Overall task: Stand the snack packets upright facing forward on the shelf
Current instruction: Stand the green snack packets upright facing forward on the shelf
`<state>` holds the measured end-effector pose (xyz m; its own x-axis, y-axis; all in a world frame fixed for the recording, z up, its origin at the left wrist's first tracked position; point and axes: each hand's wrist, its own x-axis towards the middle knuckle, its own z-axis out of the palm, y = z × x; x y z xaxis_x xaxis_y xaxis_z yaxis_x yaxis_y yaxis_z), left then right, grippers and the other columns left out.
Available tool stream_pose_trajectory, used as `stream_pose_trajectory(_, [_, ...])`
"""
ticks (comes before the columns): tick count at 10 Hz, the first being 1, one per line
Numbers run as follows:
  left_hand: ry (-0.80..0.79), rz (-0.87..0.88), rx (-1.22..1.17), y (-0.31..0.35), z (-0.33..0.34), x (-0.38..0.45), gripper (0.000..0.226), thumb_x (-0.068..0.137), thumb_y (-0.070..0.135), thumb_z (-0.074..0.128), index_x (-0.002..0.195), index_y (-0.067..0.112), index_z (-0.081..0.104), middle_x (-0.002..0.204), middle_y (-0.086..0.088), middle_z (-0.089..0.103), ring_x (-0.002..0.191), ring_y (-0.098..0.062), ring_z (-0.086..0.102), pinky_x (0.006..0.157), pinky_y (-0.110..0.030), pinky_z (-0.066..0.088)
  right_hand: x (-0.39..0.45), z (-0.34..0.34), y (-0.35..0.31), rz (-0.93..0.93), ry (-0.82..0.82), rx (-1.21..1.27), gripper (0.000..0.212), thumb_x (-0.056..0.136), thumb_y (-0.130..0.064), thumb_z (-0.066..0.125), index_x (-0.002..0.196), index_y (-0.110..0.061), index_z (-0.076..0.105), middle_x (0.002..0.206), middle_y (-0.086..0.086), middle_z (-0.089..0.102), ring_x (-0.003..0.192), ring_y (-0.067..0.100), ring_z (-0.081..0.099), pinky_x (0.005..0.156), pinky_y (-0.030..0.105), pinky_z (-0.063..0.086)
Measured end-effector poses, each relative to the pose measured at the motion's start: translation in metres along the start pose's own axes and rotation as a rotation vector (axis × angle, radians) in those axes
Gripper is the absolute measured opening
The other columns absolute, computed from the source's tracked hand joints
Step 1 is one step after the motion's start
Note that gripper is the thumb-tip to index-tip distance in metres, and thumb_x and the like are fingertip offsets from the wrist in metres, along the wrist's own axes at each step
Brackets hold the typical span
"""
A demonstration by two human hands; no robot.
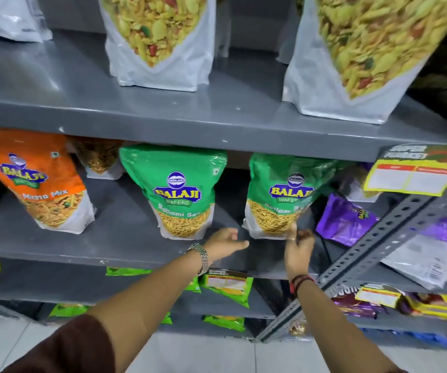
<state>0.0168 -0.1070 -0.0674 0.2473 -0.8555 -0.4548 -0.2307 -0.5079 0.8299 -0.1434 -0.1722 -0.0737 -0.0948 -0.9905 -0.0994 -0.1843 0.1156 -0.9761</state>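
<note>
Two green Balaji sev packets stand upright, labels forward, on the grey middle shelf (125, 238): one in the centre (176, 189) and one to its right (284, 195). An orange Balaji mix packet (39, 181) stands at the left. My left hand (223, 244) hovers open in the gap between the green packets, holding nothing. My right hand (296, 244) touches the lower right corner of the right green packet with thumb and fingertips; whether it grips is unclear. A purple packet (343, 220) lies tilted to the right.
Large clear-fronted mix packets (160, 39) (357, 55) stand on the upper shelf. A perforated grey upright (378, 240) runs diagonally at the right, with a yellow price tag (413, 176) above it. Green packets (227, 285) fill the lower shelf; more purple packets lie at right.
</note>
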Motion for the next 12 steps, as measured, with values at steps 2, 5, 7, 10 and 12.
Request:
stream_pose_trajectory(2, [0.134, 0.073, 0.079, 0.036, 0.017, 0.038, 0.081, 0.070, 0.047, 0.072, 0.133, 0.009, 0.041, 0.132, -0.008, 0.057, 0.120, -0.024, 0.054, 0.097, -0.036, 0.046, 0.060, -0.004, -0.001, 0.214, -0.063, 0.167, 0.096, 0.050, -0.093, 0.037, 0.131, -0.042, 0.037, 0.144, -0.003, 0.044, 0.124, 0.018, 0.047, 0.113, 0.047, 0.034])
stream_pose_trajectory(5, [0.133, 0.099, 0.085, 0.043, 0.037, 0.047, 0.086, 0.065, 0.047, 0.077, 0.135, 0.016, 0.039, 0.140, -0.004, 0.053, 0.127, -0.024, 0.051, 0.105, -0.035, 0.042, 0.066, -0.014, 0.004, 0.201, -0.208, 0.122, 0.056, 0.088, -0.058, 0.035, 0.136, -0.029, 0.039, 0.145, 0.007, 0.046, 0.130, 0.028, 0.046, 0.111, 0.049, 0.036])
stream_pose_trajectory(7, [0.096, 0.130, 0.100, 0.048, 0.055, 0.043, 0.081, 0.071, 0.040, 0.075, 0.137, 0.015, 0.035, 0.142, -0.004, 0.050, 0.130, -0.024, 0.048, 0.105, -0.033, 0.040, 0.071, -0.031, 0.022, 0.202, -0.133, 0.056, 0.097, 0.052, -0.095, 0.025, 0.131, -0.040, 0.039, 0.146, -0.003, 0.045, 0.135, 0.025, 0.042, 0.112, 0.051, 0.034])
stream_pose_trajectory(10, [0.108, 0.136, 0.143, 0.051, 0.065, 0.035, 0.086, 0.066, 0.052, 0.073, 0.135, 0.016, 0.037, 0.138, -0.004, 0.052, 0.129, -0.026, 0.049, 0.104, -0.039, 0.044, 0.051, -0.044, -0.002, 0.185, -0.105, -0.033, 0.061, 0.092, -0.056, 0.025, 0.139, -0.018, 0.038, 0.148, 0.009, 0.041, 0.136, 0.030, 0.038, 0.115, 0.043, 0.029])
stream_pose_trajectory(12, [0.487, 0.470, 0.100, 0.044, 0.061, -0.018, 0.058, 0.087, 0.020, 0.058, 0.140, 0.009, 0.035, 0.144, -0.008, 0.042, 0.134, -0.022, 0.043, 0.108, -0.043, 0.040, -0.008, -0.055, -0.024, -0.281, 0.016, -0.066, 0.041, 0.096, -0.029, 0.035, 0.128, -0.007, 0.046, 0.129, 0.015, 0.052, 0.122, 0.028, 0.049, 0.100, 0.032, 0.039])
